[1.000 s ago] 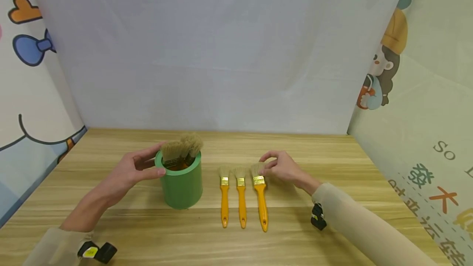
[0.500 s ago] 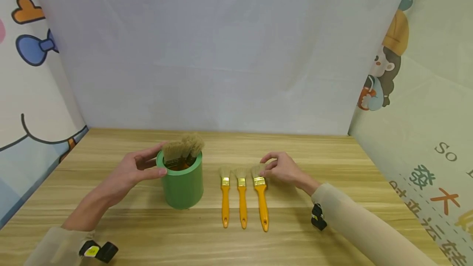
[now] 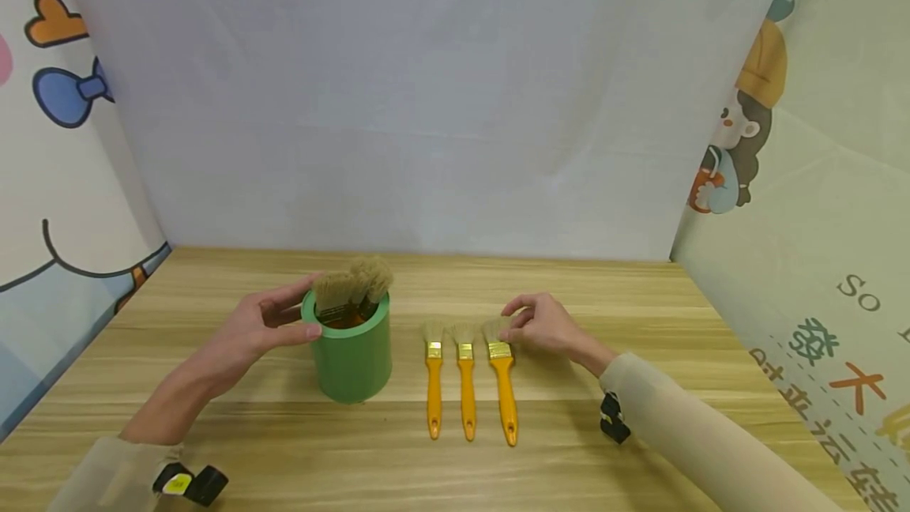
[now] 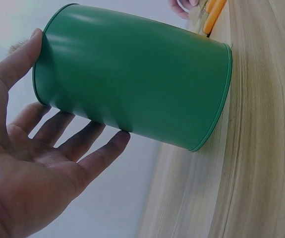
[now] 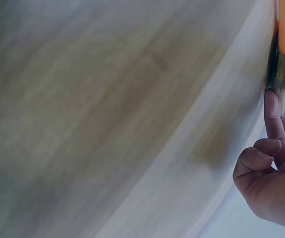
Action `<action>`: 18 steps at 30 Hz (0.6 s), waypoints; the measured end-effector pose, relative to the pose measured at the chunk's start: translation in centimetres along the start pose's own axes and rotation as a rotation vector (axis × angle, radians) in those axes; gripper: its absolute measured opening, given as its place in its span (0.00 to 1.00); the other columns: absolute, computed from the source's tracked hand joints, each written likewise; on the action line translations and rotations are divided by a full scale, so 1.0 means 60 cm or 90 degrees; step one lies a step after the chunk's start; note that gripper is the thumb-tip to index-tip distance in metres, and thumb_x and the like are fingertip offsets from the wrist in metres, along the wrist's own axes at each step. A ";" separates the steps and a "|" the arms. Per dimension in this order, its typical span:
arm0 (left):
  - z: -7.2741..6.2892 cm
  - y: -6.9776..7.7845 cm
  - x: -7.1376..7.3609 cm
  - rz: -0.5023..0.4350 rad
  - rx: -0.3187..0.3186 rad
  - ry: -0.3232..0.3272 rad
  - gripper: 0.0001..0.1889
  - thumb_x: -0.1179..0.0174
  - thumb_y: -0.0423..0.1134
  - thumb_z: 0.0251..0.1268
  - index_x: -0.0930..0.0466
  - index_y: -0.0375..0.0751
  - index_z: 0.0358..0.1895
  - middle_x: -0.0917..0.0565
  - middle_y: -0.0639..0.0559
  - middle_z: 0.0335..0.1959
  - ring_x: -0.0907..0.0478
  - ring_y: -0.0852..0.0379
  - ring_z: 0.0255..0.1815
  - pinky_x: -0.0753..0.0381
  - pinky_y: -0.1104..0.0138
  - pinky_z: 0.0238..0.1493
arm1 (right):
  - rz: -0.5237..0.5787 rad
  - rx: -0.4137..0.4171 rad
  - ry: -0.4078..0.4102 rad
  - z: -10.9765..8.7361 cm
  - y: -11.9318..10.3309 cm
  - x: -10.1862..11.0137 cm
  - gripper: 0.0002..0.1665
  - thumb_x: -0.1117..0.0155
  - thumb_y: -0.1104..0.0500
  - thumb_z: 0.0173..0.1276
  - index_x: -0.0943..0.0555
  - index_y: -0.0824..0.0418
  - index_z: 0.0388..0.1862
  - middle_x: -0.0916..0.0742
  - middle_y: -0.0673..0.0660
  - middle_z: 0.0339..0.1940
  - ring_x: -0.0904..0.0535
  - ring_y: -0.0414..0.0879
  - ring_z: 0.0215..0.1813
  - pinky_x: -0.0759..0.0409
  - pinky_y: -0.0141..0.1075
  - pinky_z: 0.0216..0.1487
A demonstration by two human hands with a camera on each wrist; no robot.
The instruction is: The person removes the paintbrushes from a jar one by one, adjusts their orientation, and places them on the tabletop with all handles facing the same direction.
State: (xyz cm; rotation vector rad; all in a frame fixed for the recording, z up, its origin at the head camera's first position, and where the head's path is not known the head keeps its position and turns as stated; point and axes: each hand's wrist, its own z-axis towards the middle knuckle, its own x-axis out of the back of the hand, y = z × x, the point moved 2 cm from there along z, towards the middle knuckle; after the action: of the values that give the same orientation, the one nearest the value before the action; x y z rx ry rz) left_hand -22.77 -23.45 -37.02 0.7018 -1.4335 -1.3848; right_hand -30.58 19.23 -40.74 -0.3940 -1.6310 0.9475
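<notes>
A green cylindrical container (image 3: 353, 366) stands upright on the table, with paintbrushes (image 3: 337, 291) inside, bristles up. My left hand (image 3: 245, 330) holds its left side near the rim. In the left wrist view the thumb lies at the rim and the fingertips press the wall. Right of the container, three paintbrushes with orange handles lie side by side, bristles away from me: a left brush (image 3: 434, 397), a middle brush (image 3: 467, 400) and a wider right brush (image 3: 505, 401). My right hand (image 3: 543, 326) pinches the wider one at its bristles, the thumb and fingers on either side in the right wrist view.
The wood-grain table (image 3: 341, 472) meets a pale grey cloth backdrop (image 3: 426, 125) at its far edge. A cartoon-printed cloth (image 3: 71, 180) hangs at the left, and another printed cloth (image 3: 817, 180) at the right.
</notes>
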 end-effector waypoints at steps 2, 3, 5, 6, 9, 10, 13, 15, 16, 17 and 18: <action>0.000 0.000 0.000 0.000 0.000 -0.001 0.38 0.36 0.35 0.77 0.42 0.42 0.85 0.40 0.40 0.83 0.38 0.31 0.78 0.21 0.65 0.60 | -0.006 0.004 0.000 0.001 0.001 0.000 0.19 0.20 0.62 0.65 0.14 0.68 0.52 0.10 0.54 0.33 0.15 0.46 0.37 0.17 0.46 0.48; 0.000 0.000 0.000 -0.001 -0.001 -0.001 0.38 0.36 0.35 0.77 0.42 0.42 0.85 0.40 0.40 0.83 0.38 0.31 0.78 0.21 0.65 0.60 | -0.008 0.005 0.000 0.001 0.002 0.000 0.19 0.20 0.62 0.65 0.14 0.68 0.52 0.10 0.54 0.33 0.15 0.46 0.37 0.17 0.47 0.48; 0.000 0.000 0.000 -0.001 -0.002 -0.001 0.38 0.36 0.35 0.76 0.42 0.42 0.85 0.39 0.40 0.83 0.38 0.31 0.78 0.21 0.65 0.60 | -0.014 0.011 0.000 0.002 0.003 0.001 0.19 0.20 0.62 0.64 0.14 0.68 0.51 0.10 0.54 0.34 0.15 0.46 0.37 0.17 0.46 0.48; 0.000 0.001 0.000 -0.002 -0.003 -0.001 0.38 0.36 0.35 0.76 0.42 0.42 0.85 0.39 0.40 0.83 0.38 0.31 0.77 0.21 0.65 0.60 | -0.017 0.014 0.000 0.002 0.004 0.001 0.19 0.20 0.62 0.64 0.14 0.68 0.51 0.10 0.54 0.34 0.15 0.46 0.37 0.17 0.46 0.48; 0.000 0.001 -0.001 -0.003 -0.007 0.000 0.38 0.35 0.34 0.76 0.41 0.42 0.84 0.38 0.41 0.82 0.37 0.32 0.77 0.21 0.65 0.60 | -0.029 0.024 0.000 0.003 0.005 0.002 0.19 0.19 0.61 0.64 0.13 0.68 0.51 0.10 0.53 0.34 0.16 0.45 0.37 0.17 0.46 0.48; 0.000 0.002 -0.001 -0.003 -0.008 0.000 0.38 0.35 0.34 0.76 0.41 0.42 0.84 0.38 0.41 0.82 0.37 0.32 0.77 0.21 0.65 0.60 | -0.033 0.027 0.000 0.003 0.006 0.002 0.19 0.19 0.61 0.63 0.13 0.68 0.51 0.10 0.53 0.33 0.16 0.45 0.37 0.17 0.46 0.48; 0.000 0.002 -0.001 -0.003 -0.011 0.002 0.38 0.35 0.34 0.76 0.40 0.42 0.84 0.37 0.41 0.82 0.37 0.32 0.77 0.21 0.65 0.60 | -0.038 0.033 -0.001 0.004 0.007 0.003 0.20 0.19 0.60 0.63 0.13 0.68 0.50 0.11 0.52 0.33 0.16 0.45 0.38 0.18 0.46 0.49; -0.001 0.003 -0.001 -0.002 -0.011 0.003 0.38 0.35 0.34 0.76 0.40 0.42 0.84 0.38 0.40 0.82 0.37 0.31 0.77 0.21 0.65 0.60 | -0.037 0.035 -0.003 0.004 0.008 0.004 0.20 0.19 0.60 0.63 0.13 0.68 0.50 0.11 0.52 0.32 0.16 0.45 0.38 0.18 0.46 0.49; -0.001 0.003 -0.001 -0.002 -0.012 0.003 0.38 0.36 0.34 0.76 0.41 0.42 0.84 0.38 0.40 0.82 0.37 0.31 0.77 0.21 0.65 0.60 | -0.037 0.035 -0.004 0.004 0.008 0.004 0.20 0.19 0.60 0.63 0.13 0.68 0.50 0.11 0.52 0.32 0.16 0.45 0.38 0.18 0.46 0.49; -0.001 0.003 -0.001 -0.002 -0.011 0.003 0.38 0.36 0.34 0.76 0.41 0.41 0.84 0.38 0.40 0.82 0.37 0.31 0.77 0.21 0.65 0.59 | -0.037 0.036 -0.004 0.004 0.007 0.004 0.20 0.19 0.60 0.63 0.13 0.68 0.51 0.11 0.51 0.32 0.16 0.45 0.38 0.18 0.47 0.50; -0.001 0.004 -0.001 -0.002 -0.012 0.003 0.38 0.36 0.34 0.76 0.41 0.41 0.84 0.38 0.39 0.82 0.37 0.31 0.77 0.21 0.65 0.59 | -0.038 0.036 -0.005 0.004 0.007 0.004 0.20 0.19 0.60 0.64 0.13 0.68 0.51 0.11 0.51 0.32 0.16 0.45 0.38 0.18 0.47 0.50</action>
State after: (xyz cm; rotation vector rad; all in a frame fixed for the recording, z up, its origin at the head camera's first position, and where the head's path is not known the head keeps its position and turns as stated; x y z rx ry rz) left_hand -22.63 -23.38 -36.84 0.6947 -1.4147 -1.3957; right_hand -30.95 19.60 -40.89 -0.3014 -1.6098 0.9492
